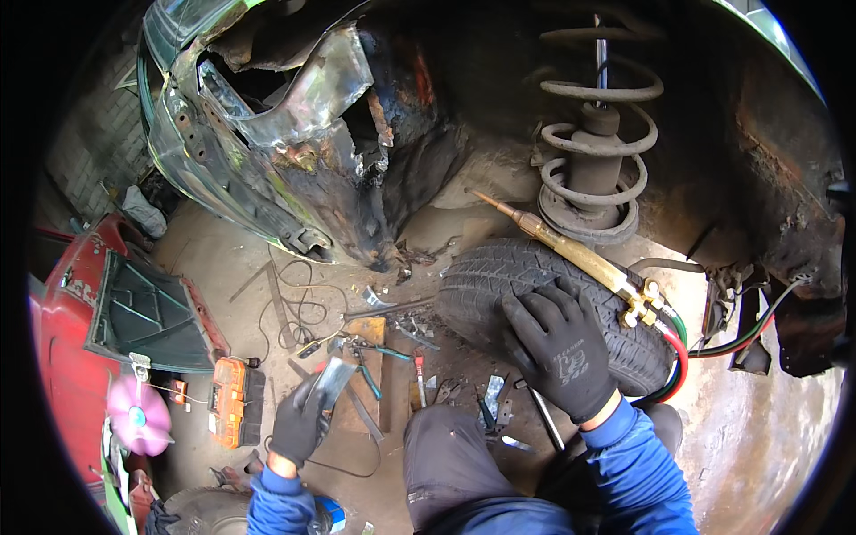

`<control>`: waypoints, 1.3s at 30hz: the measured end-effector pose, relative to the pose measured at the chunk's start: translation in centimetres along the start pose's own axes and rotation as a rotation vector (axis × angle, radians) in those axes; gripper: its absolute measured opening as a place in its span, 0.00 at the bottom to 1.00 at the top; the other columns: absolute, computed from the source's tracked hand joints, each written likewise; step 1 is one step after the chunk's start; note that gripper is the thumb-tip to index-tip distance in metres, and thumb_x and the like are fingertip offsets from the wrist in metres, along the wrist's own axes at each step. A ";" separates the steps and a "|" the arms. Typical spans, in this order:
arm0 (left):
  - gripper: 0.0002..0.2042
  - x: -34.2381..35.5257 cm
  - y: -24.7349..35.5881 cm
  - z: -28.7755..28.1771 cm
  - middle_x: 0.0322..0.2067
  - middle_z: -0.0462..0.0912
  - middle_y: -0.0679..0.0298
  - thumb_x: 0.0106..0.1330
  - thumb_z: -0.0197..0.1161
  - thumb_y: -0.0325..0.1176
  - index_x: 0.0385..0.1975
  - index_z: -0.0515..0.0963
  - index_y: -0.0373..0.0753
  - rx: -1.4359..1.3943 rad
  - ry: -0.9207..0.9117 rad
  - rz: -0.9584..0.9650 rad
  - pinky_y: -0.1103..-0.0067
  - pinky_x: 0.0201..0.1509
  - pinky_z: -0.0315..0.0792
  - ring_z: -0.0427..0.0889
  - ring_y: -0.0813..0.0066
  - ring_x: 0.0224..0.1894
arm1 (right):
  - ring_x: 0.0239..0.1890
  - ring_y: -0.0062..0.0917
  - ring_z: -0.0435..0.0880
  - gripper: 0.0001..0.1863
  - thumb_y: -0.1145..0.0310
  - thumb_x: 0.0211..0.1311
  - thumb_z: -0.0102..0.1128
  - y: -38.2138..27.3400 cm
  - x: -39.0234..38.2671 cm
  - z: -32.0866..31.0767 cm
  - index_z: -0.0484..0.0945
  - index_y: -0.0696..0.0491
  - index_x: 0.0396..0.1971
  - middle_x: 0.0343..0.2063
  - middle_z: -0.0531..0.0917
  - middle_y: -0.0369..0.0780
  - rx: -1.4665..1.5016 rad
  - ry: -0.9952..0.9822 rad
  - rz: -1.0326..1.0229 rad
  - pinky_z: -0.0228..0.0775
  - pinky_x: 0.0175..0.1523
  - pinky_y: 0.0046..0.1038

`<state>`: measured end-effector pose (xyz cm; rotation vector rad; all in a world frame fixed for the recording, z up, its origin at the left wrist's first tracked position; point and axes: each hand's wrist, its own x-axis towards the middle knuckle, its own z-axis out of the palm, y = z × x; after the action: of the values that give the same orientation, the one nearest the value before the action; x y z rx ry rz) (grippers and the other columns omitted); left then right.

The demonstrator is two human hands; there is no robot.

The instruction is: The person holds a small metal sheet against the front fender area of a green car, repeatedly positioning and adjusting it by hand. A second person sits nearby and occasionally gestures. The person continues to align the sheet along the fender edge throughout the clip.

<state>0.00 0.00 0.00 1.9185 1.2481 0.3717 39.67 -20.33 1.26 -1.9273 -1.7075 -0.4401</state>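
Observation:
My left hand point(297, 426), in a black glove, grips a small grey piece of sheet metal point(330, 382) low at the left, above the littered floor. My right hand point(557, 343), also gloved in black, lies flat with fingers spread on the tread of a black tyre point(499, 281) that rests on its side under the car's wheel arch. A brass gas torch point(571, 250) lies across the tyre just beyond my right hand, its red and green hoses point(679, 352) curling off to the right. My knee point(441, 446) is between both arms.
Rusted, torn car bodywork point(303, 134) hangs ahead, with a coil spring and strut point(597, 143) to its right. Pliers, metal scraps and wire point(383, 348) litter the concrete floor. An orange tool case point(227, 401), a red car door point(98, 330) and a pink disc point(138, 416) sit at the left.

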 end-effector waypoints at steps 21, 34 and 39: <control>0.13 8.5 24.5 -6.3 0.38 0.87 0.68 0.80 0.71 0.36 0.52 0.87 0.31 0.016 0.247 0.487 0.82 0.37 0.76 0.80 0.85 0.32 | 0.60 0.43 0.85 0.24 0.65 0.65 0.77 0.8 -0.4 -0.4 0.88 0.50 0.61 0.53 0.87 0.43 0.117 0.136 0.065 0.73 0.75 0.52; 0.10 9.7 31.5 -2.2 0.42 0.91 0.65 0.78 0.74 0.29 0.54 0.87 0.33 0.424 0.506 0.994 0.80 0.52 0.82 0.87 0.83 0.45 | 0.59 0.45 0.85 0.24 0.64 0.65 0.76 0.9 -0.4 -0.4 0.87 0.51 0.60 0.53 0.87 0.44 0.124 0.135 0.056 0.73 0.76 0.54; 0.10 10.8 32.9 -1.4 0.44 0.92 0.59 0.75 0.74 0.28 0.53 0.88 0.36 0.692 0.564 1.189 0.74 0.55 0.84 0.92 0.70 0.45 | 0.59 0.45 0.85 0.24 0.65 0.63 0.77 0.9 -0.4 0.0 0.87 0.51 0.59 0.54 0.87 0.45 0.120 0.150 0.052 0.73 0.75 0.54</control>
<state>24.97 3.59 23.81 3.1825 0.3546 1.2680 40.54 -20.72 0.93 -1.8013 -1.5491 -0.4409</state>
